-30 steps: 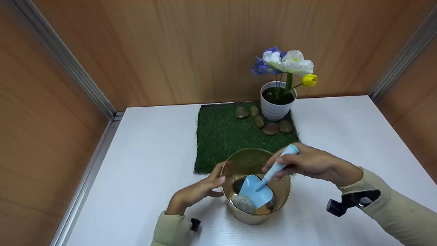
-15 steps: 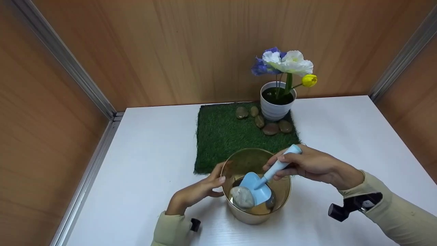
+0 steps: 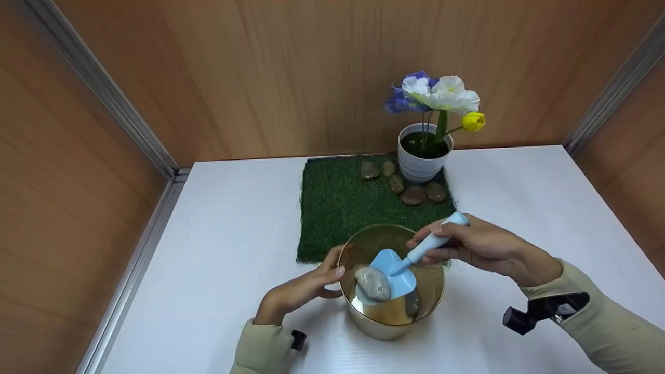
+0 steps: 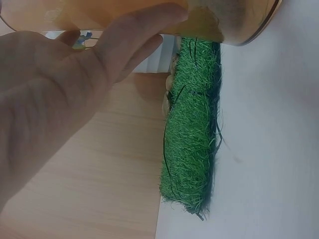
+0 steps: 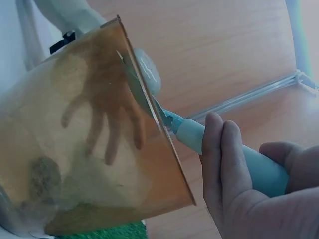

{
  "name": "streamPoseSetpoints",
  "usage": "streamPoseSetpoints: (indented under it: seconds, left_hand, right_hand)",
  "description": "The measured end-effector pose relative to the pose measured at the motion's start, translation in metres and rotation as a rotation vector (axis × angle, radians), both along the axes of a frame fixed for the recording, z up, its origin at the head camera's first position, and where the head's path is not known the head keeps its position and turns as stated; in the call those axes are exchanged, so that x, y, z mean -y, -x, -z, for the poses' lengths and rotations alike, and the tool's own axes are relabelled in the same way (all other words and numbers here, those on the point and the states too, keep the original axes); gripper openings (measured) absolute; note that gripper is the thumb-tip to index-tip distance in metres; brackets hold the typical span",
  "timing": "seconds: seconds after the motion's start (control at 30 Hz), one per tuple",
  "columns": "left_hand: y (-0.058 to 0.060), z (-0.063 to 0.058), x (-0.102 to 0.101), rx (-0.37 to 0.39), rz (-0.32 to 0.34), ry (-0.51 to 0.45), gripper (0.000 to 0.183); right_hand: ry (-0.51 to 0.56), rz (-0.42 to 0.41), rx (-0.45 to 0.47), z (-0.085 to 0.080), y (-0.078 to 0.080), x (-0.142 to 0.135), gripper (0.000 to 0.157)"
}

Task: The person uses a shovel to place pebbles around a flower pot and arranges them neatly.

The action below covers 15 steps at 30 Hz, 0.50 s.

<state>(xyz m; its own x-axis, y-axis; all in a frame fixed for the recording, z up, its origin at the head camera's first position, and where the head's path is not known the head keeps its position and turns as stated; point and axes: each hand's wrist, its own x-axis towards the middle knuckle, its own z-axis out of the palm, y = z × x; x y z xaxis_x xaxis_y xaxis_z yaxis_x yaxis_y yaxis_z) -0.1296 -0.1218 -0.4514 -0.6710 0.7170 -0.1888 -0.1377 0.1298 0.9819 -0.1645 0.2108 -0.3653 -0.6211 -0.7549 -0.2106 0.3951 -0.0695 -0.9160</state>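
In the head view my right hand (image 3: 486, 248) grips the pale blue handle of a small garden shovel (image 3: 431, 245). Its blade slopes down inside a clear amber bucket (image 3: 382, 331) and carries a light grey stone (image 3: 373, 284). Seen from the right wrist, the stone (image 5: 150, 72) shows at the level of the bucket's rim. My left hand (image 3: 304, 289) rests against the bucket's left side; through the amber wall its fingers (image 5: 112, 144) appear spread and straight. A dark stone (image 3: 412, 304) lies on the bucket's bottom.
Behind the bucket lies a green artificial grass mat (image 3: 332, 208). On it stand a white flowerpot (image 3: 423, 166) with artificial flowers and several brown stones (image 3: 414, 196). Wooden panels (image 3: 332, 67) border the white table (image 3: 234, 223) at the back and sides.
The shovel has slid under the light grey stone and lifted it from the bucket's bottom. My right hand has moved slightly up and right; my left hand has stayed at the bucket.
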Motion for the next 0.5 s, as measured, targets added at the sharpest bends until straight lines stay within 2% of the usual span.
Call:
streamPoseSetpoints:
  seconds: [0.5]
  left_hand:
    - [-0.001,0.0,0.0,0.002,-0.005,-0.003,0.05]
  right_hand:
    - [0.067,0.189,0.038,-0.029,0.035,-0.033,0.035]
